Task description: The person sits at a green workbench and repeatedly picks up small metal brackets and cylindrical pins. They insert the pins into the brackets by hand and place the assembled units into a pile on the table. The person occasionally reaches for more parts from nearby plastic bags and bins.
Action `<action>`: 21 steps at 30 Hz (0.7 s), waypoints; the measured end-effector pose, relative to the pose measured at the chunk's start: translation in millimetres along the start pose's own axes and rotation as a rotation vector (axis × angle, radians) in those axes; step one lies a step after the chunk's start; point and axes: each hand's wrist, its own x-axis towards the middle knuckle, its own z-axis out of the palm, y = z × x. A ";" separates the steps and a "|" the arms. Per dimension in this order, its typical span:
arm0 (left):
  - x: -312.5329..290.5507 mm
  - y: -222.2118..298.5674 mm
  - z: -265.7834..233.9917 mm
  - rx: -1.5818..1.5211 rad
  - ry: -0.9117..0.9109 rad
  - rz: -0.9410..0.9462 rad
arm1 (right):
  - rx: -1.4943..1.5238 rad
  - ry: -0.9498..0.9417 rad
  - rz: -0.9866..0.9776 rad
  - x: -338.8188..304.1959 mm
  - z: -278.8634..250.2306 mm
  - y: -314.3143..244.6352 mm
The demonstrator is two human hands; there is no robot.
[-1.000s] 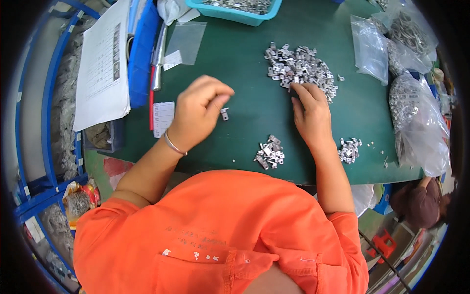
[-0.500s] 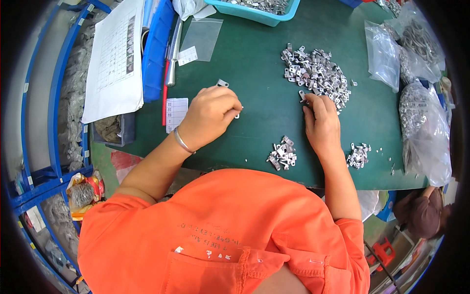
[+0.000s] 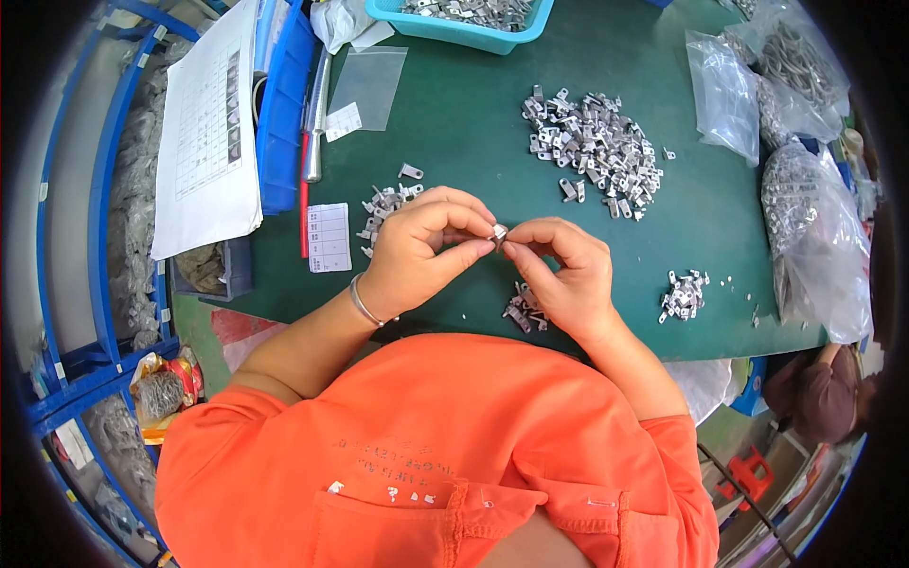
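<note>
Above the near part of the green table, my left hand (image 3: 429,248) and my right hand (image 3: 565,270) meet, both pinching one small metal bracket (image 3: 499,231) between thumb and fingertips. The fingers hide much of the bracket. Beside my left hand lies a group of small metal brackets (image 3: 383,207), partly behind the hand. Another small pile (image 3: 524,309) is partly covered by my right hand. Farther off to the right spreads a large heap of the same metal brackets (image 3: 606,151). A small pile (image 3: 684,295) sits right of my right wrist.
A turquoise basket (image 3: 464,33) of metal parts stands at the far edge. On the left are a blue bin (image 3: 289,123), printed sheets (image 3: 210,133), a metal rod (image 3: 319,118), a red pen (image 3: 305,194) and a paper label (image 3: 329,237). Bags of parts (image 3: 814,237) line the right.
My right hand has come left from the heap's edge to meet my left hand, which has shifted slightly right. Both now grip one bracket. The group beside my left hand has come into sight.
</note>
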 end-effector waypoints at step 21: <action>-4.5 6.7 -56.2 0.272 0.288 0.107 | -0.753 0.125 -0.251 10.5 -38.8 22.2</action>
